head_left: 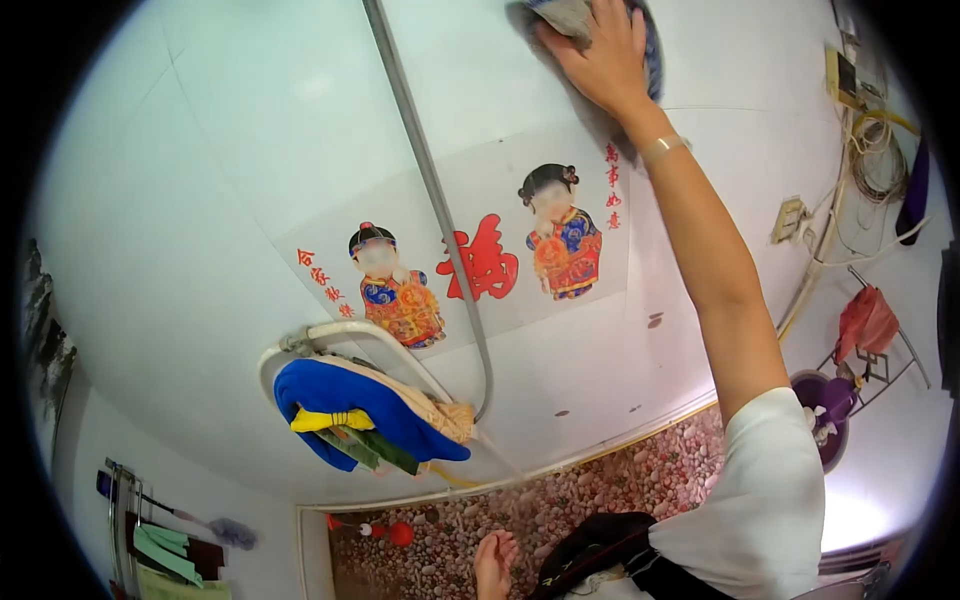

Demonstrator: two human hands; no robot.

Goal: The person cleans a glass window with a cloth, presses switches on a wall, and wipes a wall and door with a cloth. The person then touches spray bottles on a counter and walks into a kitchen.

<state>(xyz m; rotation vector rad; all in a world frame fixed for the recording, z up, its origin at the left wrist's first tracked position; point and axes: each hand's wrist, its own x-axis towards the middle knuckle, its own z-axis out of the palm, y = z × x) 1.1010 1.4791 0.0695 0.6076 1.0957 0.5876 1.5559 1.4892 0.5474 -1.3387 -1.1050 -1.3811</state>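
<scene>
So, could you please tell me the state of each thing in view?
Right hand: spread over blue-grey cloth
Blue-grey cloth: bunched against wall
Left hand: partly curled
Fu-character wall decal: stuck flat
Blue fabric item: hanging
Cable: coiled
Red cloth: hanging
Mint-green cloth: hanging

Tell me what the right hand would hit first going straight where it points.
Past the blue-and-grey cloth beneath it, the right hand seems free along the white wall up to the picture's top edge; depth is unclear.
</scene>
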